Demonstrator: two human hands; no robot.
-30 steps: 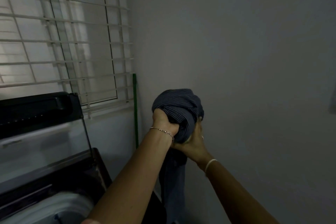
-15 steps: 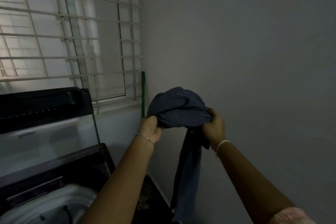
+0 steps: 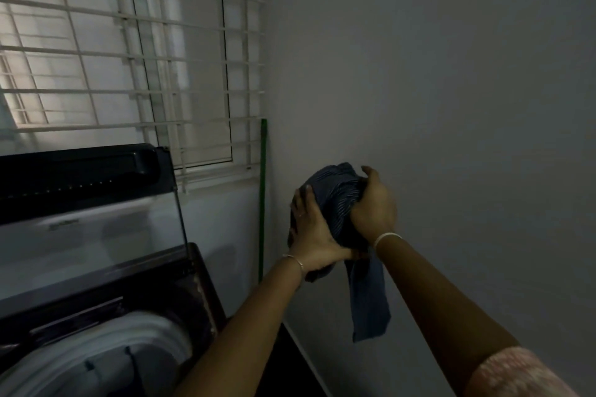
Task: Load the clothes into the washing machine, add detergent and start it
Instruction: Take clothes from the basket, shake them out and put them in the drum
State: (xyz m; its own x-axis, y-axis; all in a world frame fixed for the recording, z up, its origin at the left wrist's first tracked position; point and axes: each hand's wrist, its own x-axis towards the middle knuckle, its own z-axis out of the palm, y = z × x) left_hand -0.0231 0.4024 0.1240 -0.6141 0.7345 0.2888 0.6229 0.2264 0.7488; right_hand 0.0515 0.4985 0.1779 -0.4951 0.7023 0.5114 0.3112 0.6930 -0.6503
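Two hands 4 o'clock of centre, left hand (image 3: pixel 311 230) and right hand (image 3: pixel 374 211) fingers clamped round striped garment (image 3: pixel 335 200), tail hanging, washing machine (image 3: pixel 96 295) at 8 o'clock, lid (image 3: pixel 90 229) raised, drum (image 3: pixel 122 342) contents unreadable.

Dim grey wall (image 3: pixel 435 74), barred window (image 3: pixel 129 51)

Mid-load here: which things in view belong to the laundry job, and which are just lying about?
Job: striped garment, bunched between left hand and right hand; washing machine, lid open.
Lying about: green pole in the corner; window grille.
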